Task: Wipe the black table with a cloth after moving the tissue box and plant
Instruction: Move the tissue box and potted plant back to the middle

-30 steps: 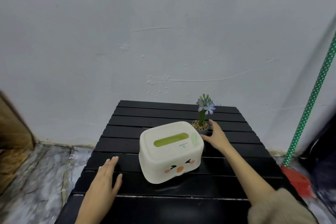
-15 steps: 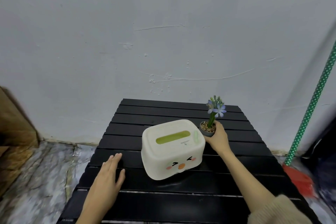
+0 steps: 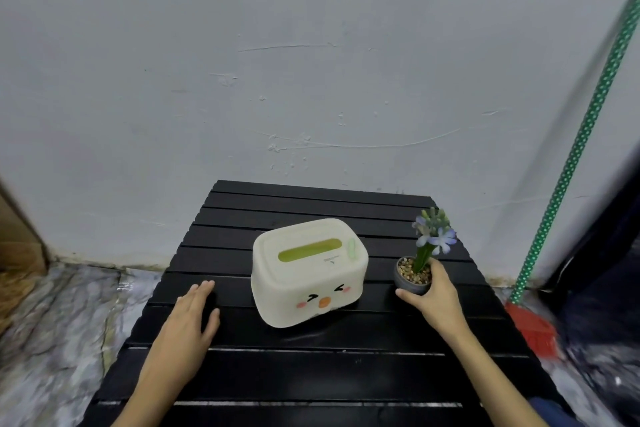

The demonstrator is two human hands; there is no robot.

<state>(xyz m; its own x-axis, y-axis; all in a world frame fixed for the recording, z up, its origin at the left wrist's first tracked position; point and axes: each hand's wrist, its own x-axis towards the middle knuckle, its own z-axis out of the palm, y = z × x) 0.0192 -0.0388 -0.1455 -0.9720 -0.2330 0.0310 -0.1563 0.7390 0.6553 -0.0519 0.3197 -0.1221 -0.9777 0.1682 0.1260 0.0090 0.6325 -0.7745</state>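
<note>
Since a moment ago, my right hand [image 3: 437, 298] has carried the little potted plant [image 3: 419, 267] away from the back of the tissue box [image 3: 308, 270] and out to the right side of the black table [image 3: 311, 378]. My fingers curl around the small grey pot and grip it. I cannot tell if the pot touches the table or hangs just above it. It stands upright, with pebbles on top, a green stem and pale purple flowers.

I see the tissue box in the middle of the table. It is cream white, with a green slot on top and a little face with pink cheeks and an orange beak on the front. It sits a bit turned and well apart from the plant now.

My left hand [image 3: 188, 319] lies flat on the table to the left of the box, fingers loose and straight, holding nothing. It is near the box but not touching it.

A broom [image 3: 568, 163] with a green dotted handle and red bristles leans on the white wall [image 3: 242, 62] at the right.
</note>
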